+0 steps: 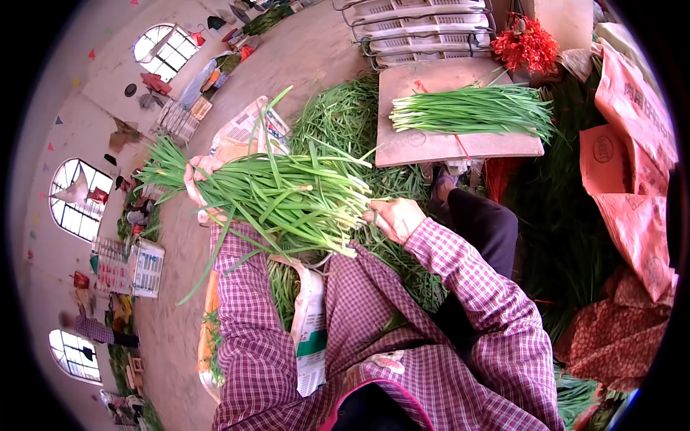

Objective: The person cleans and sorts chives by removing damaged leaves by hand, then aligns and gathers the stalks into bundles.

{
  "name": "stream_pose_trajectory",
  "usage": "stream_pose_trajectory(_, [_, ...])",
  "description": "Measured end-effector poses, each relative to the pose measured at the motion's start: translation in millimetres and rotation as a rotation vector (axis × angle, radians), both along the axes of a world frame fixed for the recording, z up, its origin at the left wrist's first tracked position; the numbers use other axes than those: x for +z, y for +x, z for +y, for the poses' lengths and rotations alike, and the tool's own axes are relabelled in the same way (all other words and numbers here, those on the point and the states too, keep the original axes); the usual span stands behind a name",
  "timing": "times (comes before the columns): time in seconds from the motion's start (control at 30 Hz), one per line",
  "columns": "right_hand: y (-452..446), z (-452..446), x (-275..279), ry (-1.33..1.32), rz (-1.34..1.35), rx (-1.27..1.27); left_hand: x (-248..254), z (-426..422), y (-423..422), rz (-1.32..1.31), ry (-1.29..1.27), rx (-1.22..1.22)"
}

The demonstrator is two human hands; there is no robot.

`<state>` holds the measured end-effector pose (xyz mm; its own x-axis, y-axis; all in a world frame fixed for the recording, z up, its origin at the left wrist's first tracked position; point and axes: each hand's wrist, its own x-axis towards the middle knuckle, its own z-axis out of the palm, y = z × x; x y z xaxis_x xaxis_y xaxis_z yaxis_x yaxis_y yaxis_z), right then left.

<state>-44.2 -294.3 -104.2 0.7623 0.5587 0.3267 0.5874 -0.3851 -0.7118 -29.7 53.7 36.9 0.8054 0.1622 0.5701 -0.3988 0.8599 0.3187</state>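
Note:
A thick loose bunch of garlic chives point(287, 194) lies across in front of me, with leafy tips to the left and pale stem ends to the right. My left hand point(205, 176) is wrapped round it near the leafy end. At the stem ends, my right hand point(399, 218) is closed, its fingertips pinching a few stems. Some long leaves stick out or hang below the bunch. Beyond my right hand, a neater bundle of garlic chives point(471, 111) rests on a board point(392, 147), and a red tie point(460, 146) shows under it.
Loose green leaves point(334, 118) are heaped beside the board. White crates point(424, 29) are stacked behind it, near a hanging cluster of red ties point(525, 44). Pink sacks point(625, 165) lie at the right. A white sack point(309, 323) is by my lap. Another person point(93, 327) is far left.

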Motion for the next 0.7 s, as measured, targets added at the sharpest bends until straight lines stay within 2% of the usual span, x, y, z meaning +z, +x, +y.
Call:
stream_pose_trajectory(0.03, [-9, -9, 6, 0.008, -0.161, 0.045, 0, 3, -3, -0.001, 0.053, -0.057])
stream_pose_trajectory(0.1, [0, -17, -44, -0.037, -0.16, -0.008, -3, 6, -7, -0.031, 0.086, -0.134])
stream_pose_trajectory(0.2, [-7, -46, -57, -0.153, -0.182, -0.061, -8, 15, -11, -0.082, 0.177, 0.016])
stream_pose_trajectory(0.27, [-9, -51, -64, -0.156, -0.2, -0.075, -14, 15, -12, -0.118, 0.185, -0.039])
stream_pose_trajectory(0.33, [-1, -58, -75, -0.266, -0.183, -0.021, -12, -2, -18, -0.107, 0.202, -0.017])
stream_pose_trajectory(0.47, [8, -104, -107, -0.611, -0.021, -0.208, -5, 47, -28, -0.164, 0.221, -0.028])
stream_pose_trajectory(0.53, [4, -95, -96, -0.637, -0.022, -0.159, 2, 42, -39, -0.2, 0.153, -0.065])
stream_pose_trajectory(0.6, [-2, -74, -59, -0.81, 0.137, -0.136, 7, 40, -37, -0.279, 0.175, -0.097])
stream_pose_trajectory(0.67, [-4, -57, -41, -0.445, -0.132, -0.097, 8, 36, -39, -0.272, 0.211, -0.087])
stream_pose_trajectory(0.7, [-5, -44, -24, -0.266, -0.114, -0.062, 8, 34, -38, -0.305, 0.274, -0.115])
